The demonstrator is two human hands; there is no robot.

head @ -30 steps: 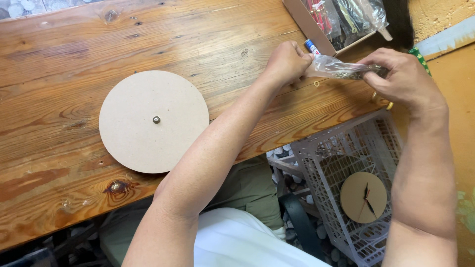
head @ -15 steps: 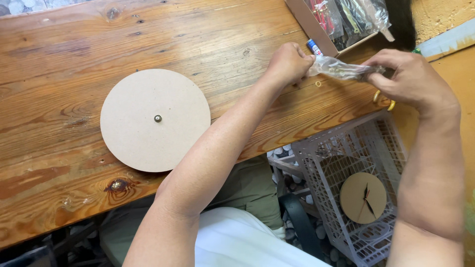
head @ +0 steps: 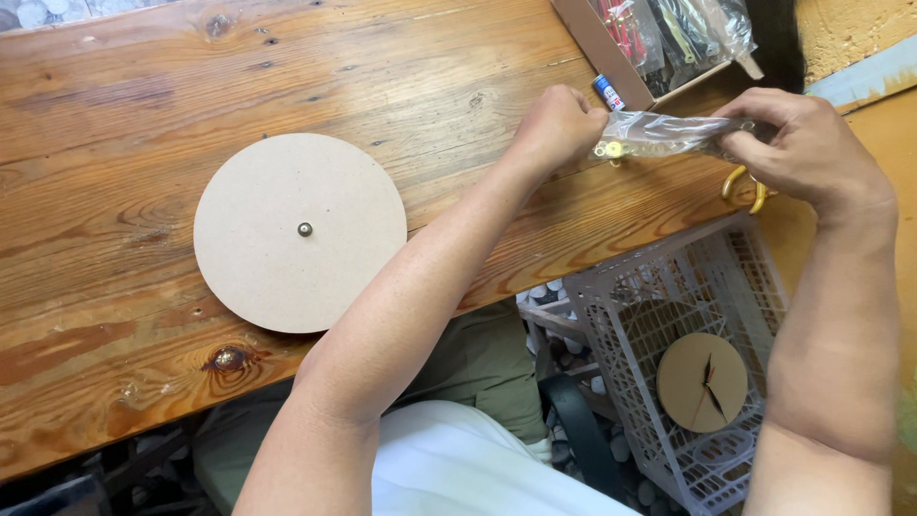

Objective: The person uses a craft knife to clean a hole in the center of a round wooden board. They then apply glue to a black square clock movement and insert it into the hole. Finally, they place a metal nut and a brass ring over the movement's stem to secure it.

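A small clear plastic bag (head: pixel 669 134) with tiny yellow parts inside stretches between my two hands above the table's right side. My left hand (head: pixel 559 124) pinches its left end. My right hand (head: pixel 812 148) grips its right end. A round plain fibreboard disc (head: pixel 299 232) with a small metal pin at its centre lies flat on the wooden table (head: pixel 143 96), well to the left of both hands.
A cardboard box (head: pixel 611 48) holding bagged parts stands at the table's far right, with a small blue-capped tube (head: pixel 607 93) beside it. Below the table edge a white plastic crate (head: pixel 669 315) holds a finished disc clock with hands (head: pixel 702 382). A yellow hook (head: pixel 745 186) shows under my right hand.
Both hands have kept hold of the bag and shifted slightly; the bag is pulled a bit straighter. The disc has not moved.
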